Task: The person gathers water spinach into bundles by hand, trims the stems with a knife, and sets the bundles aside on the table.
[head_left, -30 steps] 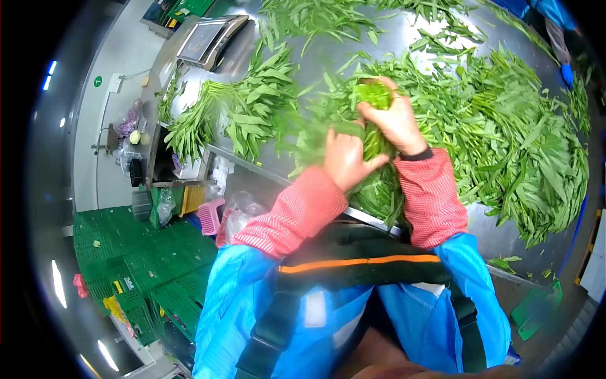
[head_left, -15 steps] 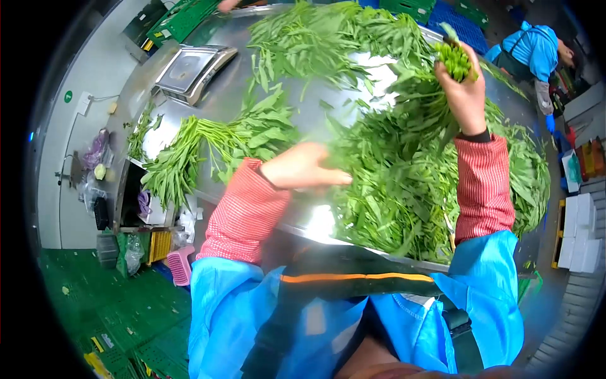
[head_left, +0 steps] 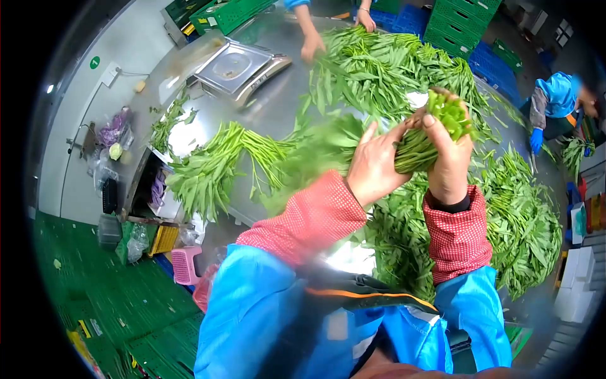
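Fingers of the right hand (head_left: 449,165) close fully around the stem end of a bundle of greens (head_left: 413,151) (cut ends protrude above the fist). Left hand (head_left: 374,167) lies half-open, palm on the stems, fingers straight. Bundle sits between both hands, above the steel table (head_left: 271,107). Green crates (head_left: 464,16) stand beyond; contents cannot be told.

Smeared to a green blur at the leafy end of the bundle (head_left: 416,150). Lost behind its stems: fingertips of the left hand (head_left: 375,167). Cropped by the top edge above the wrist — a co-worker's hand (head_left: 311,44).
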The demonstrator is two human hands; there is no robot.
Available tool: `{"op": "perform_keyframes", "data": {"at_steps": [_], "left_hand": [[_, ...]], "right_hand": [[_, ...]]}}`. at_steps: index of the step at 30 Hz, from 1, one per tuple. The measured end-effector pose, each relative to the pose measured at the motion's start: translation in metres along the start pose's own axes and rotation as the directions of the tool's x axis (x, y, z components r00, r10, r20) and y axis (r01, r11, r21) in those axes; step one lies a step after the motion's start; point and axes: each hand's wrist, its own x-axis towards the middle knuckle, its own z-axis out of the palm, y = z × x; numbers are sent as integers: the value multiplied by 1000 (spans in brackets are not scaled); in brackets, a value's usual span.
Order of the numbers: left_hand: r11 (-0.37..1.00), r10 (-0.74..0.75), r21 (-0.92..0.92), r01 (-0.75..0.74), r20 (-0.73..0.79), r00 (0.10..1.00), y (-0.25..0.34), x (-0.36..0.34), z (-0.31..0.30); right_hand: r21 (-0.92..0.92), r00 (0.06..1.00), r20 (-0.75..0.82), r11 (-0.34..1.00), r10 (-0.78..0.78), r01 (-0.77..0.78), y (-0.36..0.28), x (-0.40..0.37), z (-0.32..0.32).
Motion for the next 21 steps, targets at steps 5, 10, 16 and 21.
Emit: {"op": "perform_keyframes", "data": {"at_steps": [5,10,16,21], "left_hand": [[973,13,227,-39,116,993,-39,7,-39],[903,127,385,-190,183,975,-64,20,-93],[719,-71,695,-37,127,989,-138,42,-153],[401,-337,896,191,-50,940,-246,102,-187]], "right_hand": [[256,926,248,903,285,-346,14,31,-1],[-587,982,19,793,-190,165,89,66,-15],[161,916,-48,909,397,-386,95,76,-42],[-81,789,-166,789,591,-608,142,12,-27]]}}
